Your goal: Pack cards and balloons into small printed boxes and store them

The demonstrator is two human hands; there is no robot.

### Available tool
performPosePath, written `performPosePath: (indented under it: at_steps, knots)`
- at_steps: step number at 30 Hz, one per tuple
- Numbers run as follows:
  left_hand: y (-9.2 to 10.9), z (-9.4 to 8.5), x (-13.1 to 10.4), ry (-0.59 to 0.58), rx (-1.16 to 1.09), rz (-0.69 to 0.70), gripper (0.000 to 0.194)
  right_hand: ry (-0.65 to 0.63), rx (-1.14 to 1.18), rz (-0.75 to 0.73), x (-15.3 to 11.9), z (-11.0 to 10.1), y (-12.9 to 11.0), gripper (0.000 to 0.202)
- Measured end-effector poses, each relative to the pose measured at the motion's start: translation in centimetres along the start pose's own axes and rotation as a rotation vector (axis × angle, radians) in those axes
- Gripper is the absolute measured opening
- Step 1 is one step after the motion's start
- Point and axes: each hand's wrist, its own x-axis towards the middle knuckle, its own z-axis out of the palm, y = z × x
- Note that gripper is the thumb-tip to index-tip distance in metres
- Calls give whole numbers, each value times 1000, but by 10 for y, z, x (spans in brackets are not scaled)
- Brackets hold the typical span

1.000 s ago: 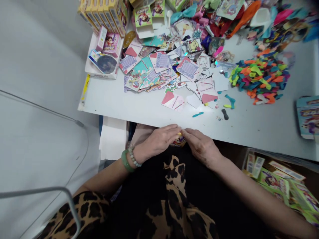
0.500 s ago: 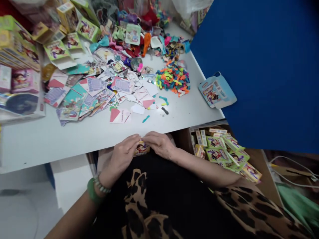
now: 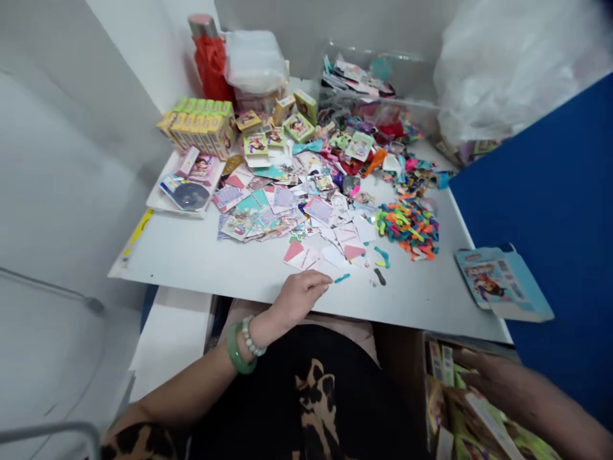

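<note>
My left hand (image 3: 301, 295) hovers at the table's front edge, fingers stretched forward and thumb a little apart, with nothing visible in it. Just past its fingertips lies a thin teal piece (image 3: 341, 278) shaped like an uninflated balloon. Over on the right, my right hand (image 3: 467, 363) reaches into a cardboard box (image 3: 428, 399) full of small green and yellow printed boxes (image 3: 479, 412). It is blurred and its fingers cannot be made out. Printed cards (image 3: 301, 255) and a dark small piece (image 3: 380, 276) lie on the white table (image 3: 201, 262) nearby.
A pile of small bright balloon-like pieces (image 3: 409, 227) is on the right. Stacked yellow-green boxes (image 3: 201, 128) and a red umbrella (image 3: 211, 67) stand at the back left. An open blue box (image 3: 502, 284) leans by the blue partition (image 3: 550, 179).
My hands have parted. The small printed box between them is gone from there; my right hand has moved into the cardboard box. The view has shifted, showing more of the table's back and left.
</note>
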Motion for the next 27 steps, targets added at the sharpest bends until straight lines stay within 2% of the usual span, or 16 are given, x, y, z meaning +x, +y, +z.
performPosePath:
  at_steps: [1,2,4,7,9,11,14,17,19,21,24,27]
  knots:
    - [-1,-4,0,26,-3,-44,19,-18,-8,-42,26,2,-16,25]
    - [-2,-8,-1,52,-6,-82,18,43,-25,-59,56,2,-37,31]
    - [-3,-18,-2,110,-8,-136,17,182,-25,-113,125,0,-88,33]
    - [-6,-36,-6,211,-2,-165,18,265,66,-284,226,-13,-166,36]
    - [-12,-48,-8,293,-30,-192,19,313,97,-307,281,-25,-206,40]
    - [-18,-57,-10,361,-105,-245,21,317,106,-282,322,-37,-238,44]
    - [-24,-63,-10,414,-228,-313,24,253,113,-319,359,-46,-286,53]
    - [-25,-63,-11,463,-269,-316,27,252,148,-426,380,-43,-342,63]
    - [-24,-63,-13,478,-289,-306,28,292,146,-411,392,-38,-376,68]
    - [-24,-63,-14,477,-327,-301,29,303,130,-332,406,-34,-398,68]
    - [-27,-63,-16,476,-380,-302,31,272,161,-238,428,-37,-403,56]
    - [-34,-62,-17,453,-392,-304,31,292,235,-253,434,-48,-377,41]
